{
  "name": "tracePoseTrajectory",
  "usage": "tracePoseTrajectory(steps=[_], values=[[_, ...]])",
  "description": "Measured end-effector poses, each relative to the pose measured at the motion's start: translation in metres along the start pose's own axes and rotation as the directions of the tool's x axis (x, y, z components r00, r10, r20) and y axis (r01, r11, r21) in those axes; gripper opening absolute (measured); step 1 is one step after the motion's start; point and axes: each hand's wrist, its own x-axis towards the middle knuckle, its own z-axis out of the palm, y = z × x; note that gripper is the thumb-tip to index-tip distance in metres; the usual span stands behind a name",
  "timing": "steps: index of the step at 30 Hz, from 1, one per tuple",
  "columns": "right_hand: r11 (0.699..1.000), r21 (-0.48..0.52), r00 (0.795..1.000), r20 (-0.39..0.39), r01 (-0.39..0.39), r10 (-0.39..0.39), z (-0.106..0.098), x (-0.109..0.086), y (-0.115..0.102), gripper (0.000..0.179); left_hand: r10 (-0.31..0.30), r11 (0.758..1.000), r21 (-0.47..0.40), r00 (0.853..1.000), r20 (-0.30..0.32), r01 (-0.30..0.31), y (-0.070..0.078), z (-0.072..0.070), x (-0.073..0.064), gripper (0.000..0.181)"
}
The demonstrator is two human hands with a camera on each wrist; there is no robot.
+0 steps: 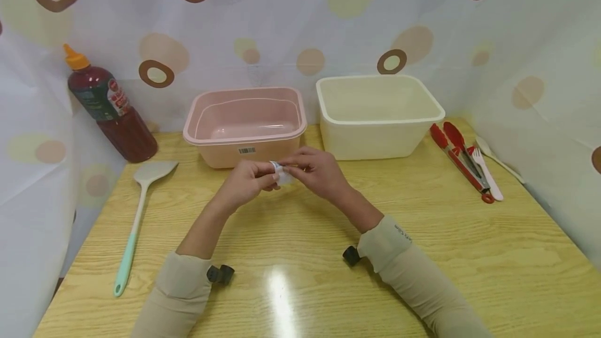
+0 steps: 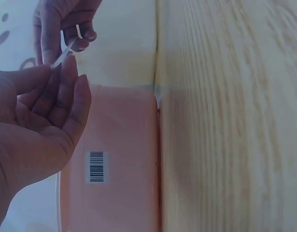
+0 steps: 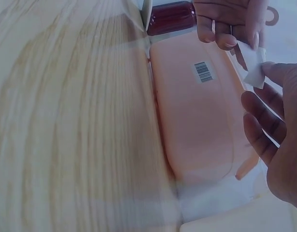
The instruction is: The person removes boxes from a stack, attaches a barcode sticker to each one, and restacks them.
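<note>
In the head view, a small white piece (image 1: pixel 284 176) with a bluish edge, like a slip of paper or a label, is between the two hands. My left hand (image 1: pixel 243 184) pinches its left side between thumb and fingers. The right hand (image 1: pixel 321 173) pinches the other side. Seen from the right wrist, the white piece (image 3: pixel 255 67) looks flat and thin; from the left wrist it is nearly edge-on. Just behind the hands stands a pink basin (image 1: pixel 225 153) with a barcode label (image 1: pixel 247 151) on its front wall.
A cream basin (image 1: pixel 371 140) is right of the pink one. On the left are a sauce bottle (image 1: pixel 127 129) and a turner (image 1: pixel 138 213) with a mint handle. Red-tipped tongs (image 1: pixel 462 168), a fork (image 1: pixel 488 176) and a spoon (image 1: pixel 500 159) lie at the right.
</note>
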Motion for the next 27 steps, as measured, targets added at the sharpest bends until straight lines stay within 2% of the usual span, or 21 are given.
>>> tracePoseTrajectory(steps=[5,10,13,22,27], values=[[0.998,-0.052,0.999,0.030,0.019,-0.017,0.000,-0.001,0.005,0.016,0.026,0.999,0.042,0.999,0.028,-0.027,-0.001,0.002,0.000,0.026],[0.978,-0.167,0.992,0.057,0.124,-0.116,-0.003,-0.001,0.006,0.017,0.027,0.996,0.088,0.999,0.033,-0.030,-0.003,0.005,0.001,0.027],[0.970,-0.187,0.987,0.055,0.156,-0.148,-0.005,0.000,0.004,0.015,0.027,0.995,0.095,0.999,0.029,-0.029,-0.003,0.006,0.001,0.026],[0.987,-0.124,0.994,0.044,0.103,-0.099,-0.007,0.002,0.003,0.011,-0.003,0.996,0.089,1.000,0.024,0.001,-0.001,0.006,0.000,0.026],[0.996,-0.081,1.000,0.000,0.031,-0.031,-0.012,0.003,0.005,0.011,-0.018,0.993,0.114,0.999,0.030,0.014,-0.001,0.006,-0.001,0.026]])
